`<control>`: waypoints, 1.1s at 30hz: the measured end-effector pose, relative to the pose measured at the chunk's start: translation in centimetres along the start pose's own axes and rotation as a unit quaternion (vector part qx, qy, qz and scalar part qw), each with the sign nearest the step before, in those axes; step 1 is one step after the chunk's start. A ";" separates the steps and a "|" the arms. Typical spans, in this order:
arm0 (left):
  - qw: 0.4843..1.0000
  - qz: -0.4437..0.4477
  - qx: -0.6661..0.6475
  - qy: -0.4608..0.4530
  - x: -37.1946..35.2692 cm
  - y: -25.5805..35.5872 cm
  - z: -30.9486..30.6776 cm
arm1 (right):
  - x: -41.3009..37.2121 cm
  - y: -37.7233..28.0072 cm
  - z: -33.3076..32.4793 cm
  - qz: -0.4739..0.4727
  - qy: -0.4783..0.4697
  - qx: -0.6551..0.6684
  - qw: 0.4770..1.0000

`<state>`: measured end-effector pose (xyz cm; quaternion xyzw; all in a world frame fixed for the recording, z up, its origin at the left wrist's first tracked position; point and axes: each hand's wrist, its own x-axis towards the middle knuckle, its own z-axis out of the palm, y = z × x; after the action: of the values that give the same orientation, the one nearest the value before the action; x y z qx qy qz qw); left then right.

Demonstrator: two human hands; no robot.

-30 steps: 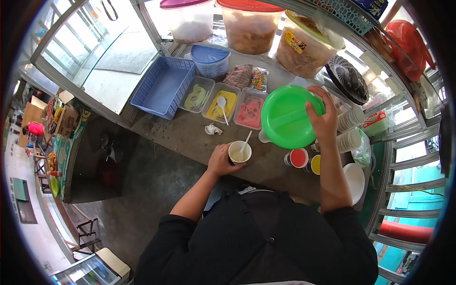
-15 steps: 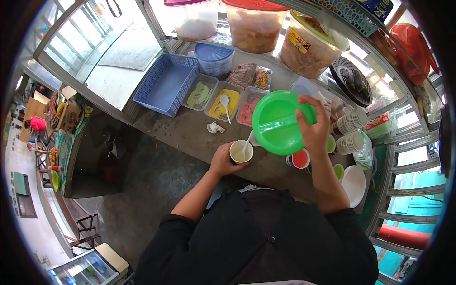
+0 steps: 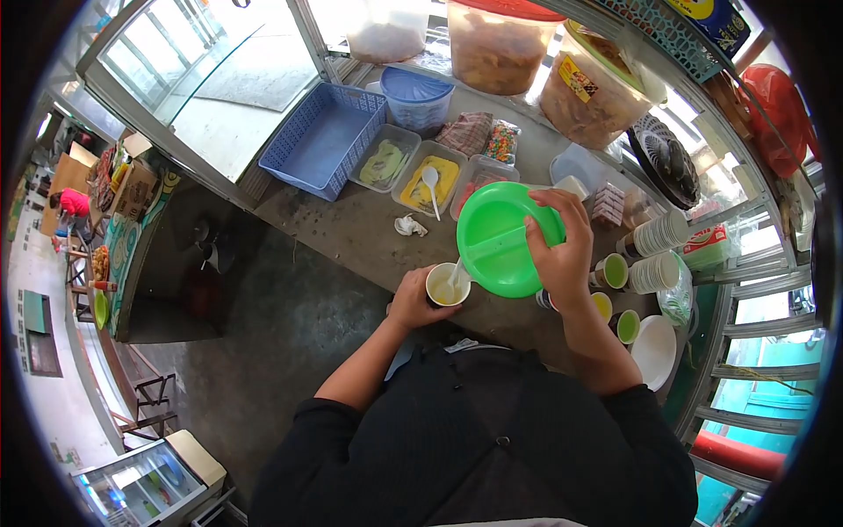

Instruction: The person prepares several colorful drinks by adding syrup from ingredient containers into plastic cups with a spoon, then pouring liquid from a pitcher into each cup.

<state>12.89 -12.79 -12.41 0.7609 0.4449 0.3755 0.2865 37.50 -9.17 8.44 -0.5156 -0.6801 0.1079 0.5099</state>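
Observation:
My left hand is wrapped round a paper cup with pale liquid in it. A white spoon stands in that cup. With thumb on top, my right hand grips a round green lid that has a raised bar across it. The lid is tilted, its left edge close above the cup; whether a container is under it cannot be seen. Behind it, plastic tubs hold pale green strips, a yellow food with a white spoon, and a pink food, partly covered by the lid.
Cups of green drink, stacked paper cups and a white plate stand at the right. A blue basket, a blue-lidded tub and large food containers line the back. Crumpled tissue lies near the counter's edge.
The green lid and my right hand have moved slightly left and down, closer to the cup. My left hand still holds the cup. The red drink is now hidden; the whole view has shifted a little.

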 end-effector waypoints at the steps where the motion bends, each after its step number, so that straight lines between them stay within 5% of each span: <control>1: 1.000 -0.006 0.000 -0.001 0.0 0.0 0.0 | 0.0 0.1 0.0 -0.003 0.008 -0.001 1.000; 33: 0.999 -0.018 -0.032 -0.001 0.7 1.1 1.0 | -0.5 0.0 0.0 -0.024 0.007 -0.005 1.000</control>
<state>14.50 -12.76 -11.90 0.7440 0.4457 0.3833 0.3176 37.42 -9.60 8.15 -0.5025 -0.6893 0.0883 0.5143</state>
